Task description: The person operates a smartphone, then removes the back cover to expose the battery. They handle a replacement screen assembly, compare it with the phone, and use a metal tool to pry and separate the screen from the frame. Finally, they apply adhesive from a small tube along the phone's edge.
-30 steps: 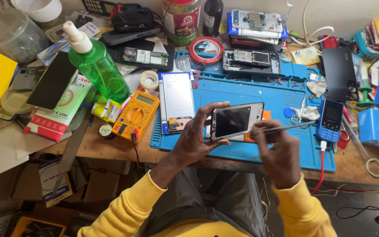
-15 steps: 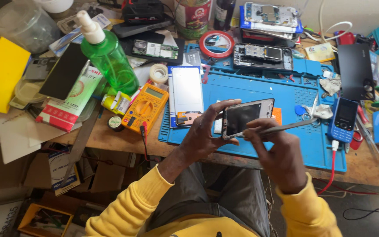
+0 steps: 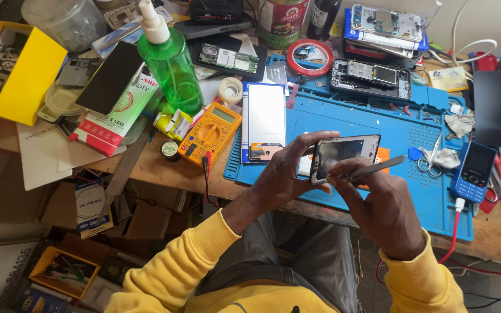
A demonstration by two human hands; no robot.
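Currently: left hand [image 3: 285, 179] grips the phone frame [image 3: 343, 155], fingers closed round its edge, above the blue mat [image 3: 413, 191] at the bench front. Right hand [image 3: 387, 217] pinches tweezers [image 3: 372, 169], tips at the frame's lower edge. Probing step, apparently; next move needs fine, steady tip placement.

This is looking like a phone repair workshop. A blue repair mat [image 3: 413, 130] is covering a crowded wooden bench [image 3: 163, 171], and opened phones [image 3: 371, 75] are lying on it with their boards showing. An orange multimeter [image 3: 211, 132], a green spray bottle [image 3: 169, 61], tape rolls [image 3: 310, 57] and parts boxes [image 3: 111, 119] are crowding around.
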